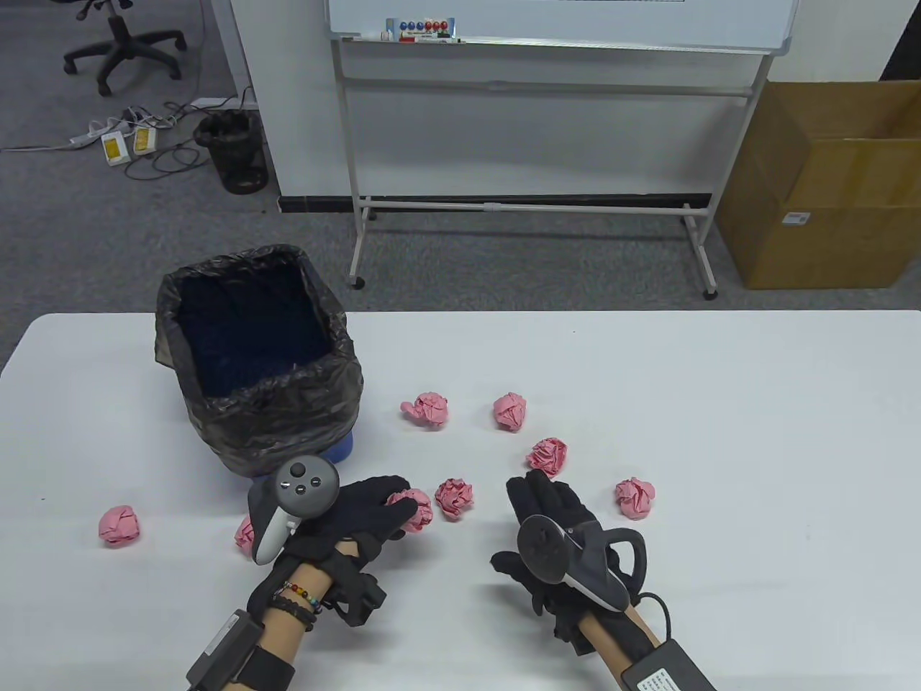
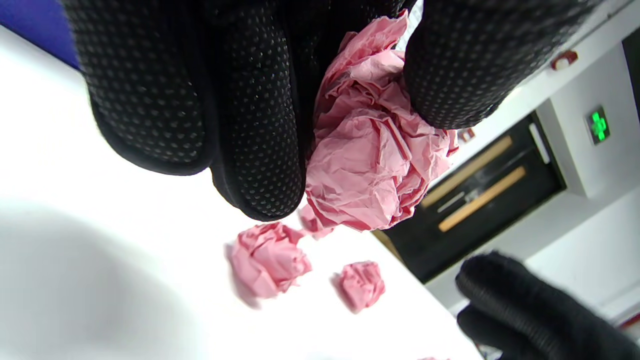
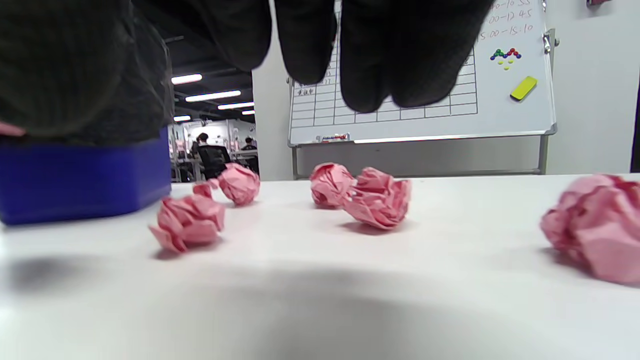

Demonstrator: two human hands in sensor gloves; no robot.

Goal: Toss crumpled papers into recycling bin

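The bin [image 1: 252, 360], lined with a black bag, stands at the table's left. Several pink crumpled papers lie on the white table [image 1: 719, 432]. My left hand [image 1: 399, 505] grips one pink paper [image 1: 417, 509] between fingers and thumb, low by the bin's front right corner; the left wrist view shows this paper [image 2: 370, 165] pinched under the fingers [image 2: 260, 125]. My right hand [image 1: 538, 488] is open, palm down and empty, just in front of another paper [image 1: 548, 455]. Its fingers [image 3: 370, 50] hang over the table in the right wrist view.
Loose papers lie at the far middle [image 1: 427, 409] [image 1: 510, 411], between the hands [image 1: 455, 497], right of my right hand [image 1: 635, 497], at the left [image 1: 119, 525], and under my left wrist [image 1: 245, 533]. A whiteboard stand [image 1: 525, 209] and a cardboard box [image 1: 827, 187] stand beyond the table.
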